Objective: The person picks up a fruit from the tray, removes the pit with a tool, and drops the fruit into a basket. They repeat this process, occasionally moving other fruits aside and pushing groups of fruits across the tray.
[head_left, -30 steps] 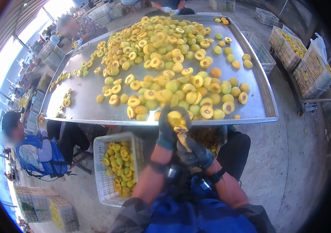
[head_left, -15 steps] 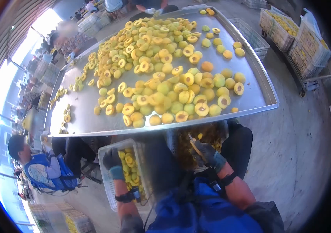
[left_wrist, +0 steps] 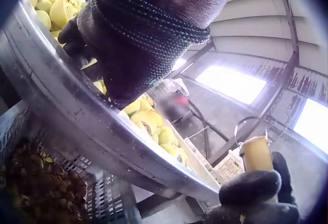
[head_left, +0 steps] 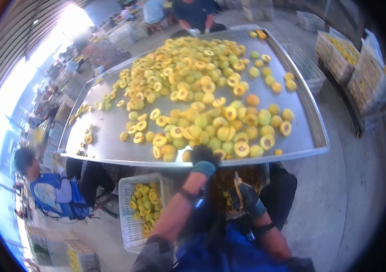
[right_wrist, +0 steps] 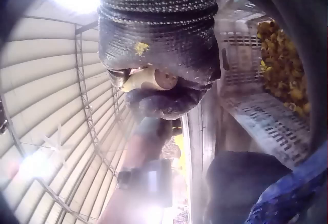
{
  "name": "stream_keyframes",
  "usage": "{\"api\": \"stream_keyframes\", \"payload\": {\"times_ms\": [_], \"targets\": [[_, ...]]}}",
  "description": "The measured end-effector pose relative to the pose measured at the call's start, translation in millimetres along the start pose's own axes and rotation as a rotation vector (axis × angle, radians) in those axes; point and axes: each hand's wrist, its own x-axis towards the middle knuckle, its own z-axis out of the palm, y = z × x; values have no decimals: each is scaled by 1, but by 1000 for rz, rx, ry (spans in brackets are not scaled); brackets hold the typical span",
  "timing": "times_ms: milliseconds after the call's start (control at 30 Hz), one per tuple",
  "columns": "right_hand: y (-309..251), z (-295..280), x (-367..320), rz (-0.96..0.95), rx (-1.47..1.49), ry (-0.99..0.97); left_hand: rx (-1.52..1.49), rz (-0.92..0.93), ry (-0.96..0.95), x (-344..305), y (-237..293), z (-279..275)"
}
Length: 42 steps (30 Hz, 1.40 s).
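Note:
My left hand point(head_left: 204, 156), in a dark glove, reaches over the front rim of a big steel tray point(head_left: 111, 131) and lies on the nearest yellow peaches point(head_left: 222, 136). In the left wrist view the glove's fingers point(left_wrist: 77, 36) curl down among the peaches point(left_wrist: 146, 121); the glove's back hides whether they grip one. My right hand point(head_left: 248, 196) stays lower, under the tray's edge, and grips a pitting tool point(head_left: 237, 181) by its yellow handle point(left_wrist: 256, 154), also seen in the fist point(right_wrist: 151, 79).
Whole and halved peaches cover most of the tray. A white basket of peach halves point(head_left: 141, 204) stands at lower left; a crate of dark pits point(head_left: 229, 181) sits under the tray. A person in blue point(head_left: 43, 190) sits left. Stacked crates point(head_left: 360, 68) stand right.
My left hand held a peach against the tool, dropped to the white basket, and has now come up onto the tray's front edge. The right hand stayed low with the tool.

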Motion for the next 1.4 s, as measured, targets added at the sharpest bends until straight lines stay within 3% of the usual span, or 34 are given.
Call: {"api": "stream_keyframes", "payload": {"times_ms": [33, 100, 133, 333, 433, 533, 567, 600, 700, 767, 800, 833, 933, 1033, 1133, 1167, 1267, 1367, 1400], "targets": [[5, -4, -4, 14, 14, 16, -9, -21, 48, 7, 6, 8], [49, -32, 10, -116, -143, 28, -74, -67, -117, 15, 14, -12], [55, -35, 13, -132, -150, 33, -95, -42, -114, 17, 14, -12], [15, -9, 2, -72, 26, 7, -344, 115, 41, 15, 9, 9], [31, -22, 5, -135, -116, 48, -472, 32, 54, 16, 8, 11], [-9, -2, -9, -81, 0, 86, -841, 41, 131, 12, -11, 13], [-18, 2, -9, -204, -242, 107, -1082, 132, 165, 8, -22, 9], [-28, 5, -5, -323, -485, 125, -1302, 100, 94, 8, -33, 14], [-50, 23, 5, -594, -716, 187, -2419, -70, -136, -22, -48, 29], [-66, 39, 10, -478, -618, 172, -2719, 170, -327, -40, -50, -2], [-86, 49, 6, -281, -519, 128, -2779, 292, -181, -55, -40, -13], [-96, 55, 5, -87, -417, 81, -2528, 325, 10, -66, -32, -27], [-90, 59, 12, -39, -450, 79, -1935, 331, 448, -77, -17, -36], [-86, 68, 15, -110, -684, 38, -1329, 239, 768, -65, -19, 15], [-81, 71, 19, -233, -939, -18, -1253, 159, 817, -76, -9, -2], [-80, 72, 19, -268, -1009, -39, -1392, 160, 754, -79, -6, -8], [-80, 81, 18, -612, -1138, 92, -1709, 159, 577, -86, -2, -24], [-68, 82, 24, -425, -999, 133, -1806, 164, 501, -86, 0, -30], [-69, 82, 23, -490, -1095, 135, -1815, 158, 510, -84, 4, -28]]}}
